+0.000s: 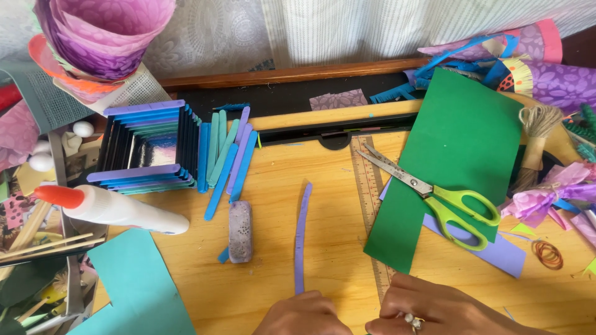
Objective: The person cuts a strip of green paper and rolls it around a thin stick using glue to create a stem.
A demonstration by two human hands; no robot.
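Purple strip (302,239): a long, narrow ribbon of matte lilac paper, slightly curved, lying flat on the wooden table (335,186); its near end runs down to the left hand at the bottom edge of the view.
Left hand (304,314): knuckles up at the bottom edge, fingers curled under and close together at the strip's near end; whether they pinch it cannot be told.
Right hand (428,309): just beside the left one, back upward, fingers bent downward and bunched, a small pale ring on one finger; what they grip, if anything, is hidden.
Green card (459,155): a stiff, smooth rectangle of dark green, tilted, lying over a lilac sheet (503,254) and a ruler (371,205).
Scissors (434,192): shut metal blades, glossy lime plastic loops, resting on the green card.
Eraser (240,231): a rounded grey block, speckled and worn, left of the strip.
Craft sticks (226,158): flat blue, teal and violet sticks, loosely fanned beside a square box built of stacked sticks (149,149).
Glue bottle (118,208): smooth white plastic with an orange cone tip, lying on its side.
Teal paper (139,285): a flat matte sheet at the lower left.
Rubber bands (547,254): thin brown loops, far right.
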